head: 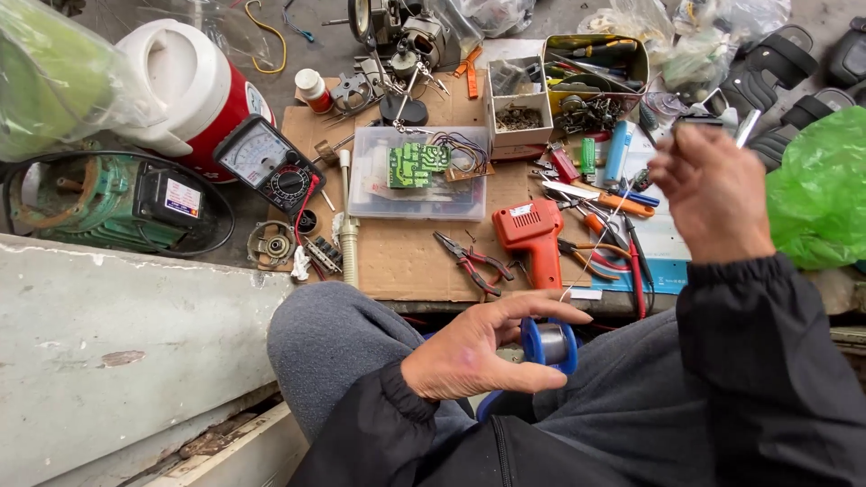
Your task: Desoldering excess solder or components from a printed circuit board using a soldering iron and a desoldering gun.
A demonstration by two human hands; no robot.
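A seated person's left hand point(478, 356) cradles a blue spool of solder wire point(550, 344) over the lap, thumb and fingers spread loosely around it, while the right hand point(713, 194) is raised above the cluttered table point(406, 261), fingers pinched together on the thin strand of wire point(603, 236) that runs up from the spool. On the cardboard-covered table lie an orange soldering gun point(532, 236) bearing a small white label, red-handled pliers point(474, 261), and a clear plastic box point(417, 173) with a green circuit board point(417, 163) resting on top. A black analogue multimeter point(269, 160) sits at the left, just beside a red-and-white jug point(194, 90). A green motor point(104, 203) with a white rectangular label stands at far left; a green plastic bag point(821, 194) bulges at far right.
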